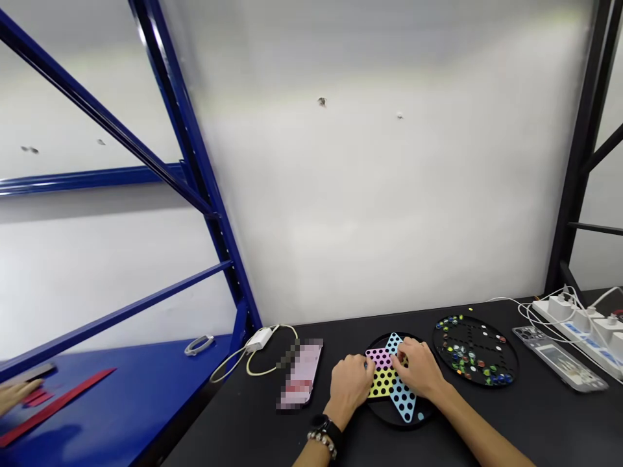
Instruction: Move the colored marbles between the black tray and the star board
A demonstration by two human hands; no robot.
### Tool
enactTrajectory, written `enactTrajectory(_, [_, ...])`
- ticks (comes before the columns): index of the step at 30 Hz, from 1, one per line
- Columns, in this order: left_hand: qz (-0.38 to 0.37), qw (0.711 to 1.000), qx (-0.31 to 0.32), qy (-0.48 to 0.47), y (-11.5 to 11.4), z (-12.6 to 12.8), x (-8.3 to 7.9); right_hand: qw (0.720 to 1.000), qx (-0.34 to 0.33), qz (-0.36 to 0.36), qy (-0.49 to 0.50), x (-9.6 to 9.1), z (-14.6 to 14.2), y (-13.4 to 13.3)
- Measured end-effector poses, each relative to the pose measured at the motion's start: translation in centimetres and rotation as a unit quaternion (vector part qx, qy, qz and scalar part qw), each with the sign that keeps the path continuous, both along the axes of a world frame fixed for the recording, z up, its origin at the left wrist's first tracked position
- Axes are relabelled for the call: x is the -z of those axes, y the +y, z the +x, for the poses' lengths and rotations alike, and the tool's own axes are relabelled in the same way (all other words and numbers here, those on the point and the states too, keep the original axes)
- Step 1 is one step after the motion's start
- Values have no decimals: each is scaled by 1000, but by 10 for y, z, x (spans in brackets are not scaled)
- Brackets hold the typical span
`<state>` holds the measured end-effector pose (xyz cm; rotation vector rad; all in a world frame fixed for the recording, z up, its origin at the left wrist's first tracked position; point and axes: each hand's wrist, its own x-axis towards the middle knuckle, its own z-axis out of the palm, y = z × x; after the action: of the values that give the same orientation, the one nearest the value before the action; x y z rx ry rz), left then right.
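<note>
A Chinese checkers board (384,383) with pink, yellow and light blue panels full of dark holes lies on a round black base (396,423). At its left edge is my left hand (351,381), fingers curled together by the pink and yellow panels. A small bluish spot shows by those fingertips, too small to name. From the right, my right hand (421,370) reaches over the board, thumb and fingers pinched low above its middle. Whatever lies between those fingers is hidden. Both hands cover parts of the star.
Right of the board sits a round black tray (477,342) of coloured marbles. Beyond it are a phone in a clear pouch (559,360) and a power strip (579,331) with cables. A pink phone (304,373) lies left. Another person's hand (17,394) works over the blue table (146,389).
</note>
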<state>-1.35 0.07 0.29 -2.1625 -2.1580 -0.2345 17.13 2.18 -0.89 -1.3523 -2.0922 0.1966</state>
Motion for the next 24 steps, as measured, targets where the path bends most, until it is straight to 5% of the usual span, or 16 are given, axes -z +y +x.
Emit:
enactTrajectory(4, [36,996,-48,-60,2,-2,-8,988,22,-26,152,-10,6,1])
enactTrajectory(6, [52,993,-54,-86,1,4,-18,958,14,-81,273,-18,4,-1])
enactTrajectory(8, [71,991,-44,-107,-2,18,-30,888,-14,-213,408,-25,-2,-5])
enactTrajectory(11, [125,980,37,-148,-8,49,-50,719,-70,-414,554,-28,-18,-14])
enactTrajectory(13, [141,972,132,-136,-10,68,-58,639,-79,-439,627,-25,-26,-19])
enactTrajectory(17, [117,961,236,-78,-15,88,-59,553,-27,-378,742,-13,-24,-17])
enactTrajectory(20, [101,953,266,-106,-19,93,-49,553,8,-371,746,-9,-9,-7])
enactTrajectory(22, [108,945,269,-148,-21,96,-40,598,23,-352,719,-9,2,1])
enactTrajectory(24, [120,937,270,-188,-20,97,-30,678,46,-288,675,-9,12,8])
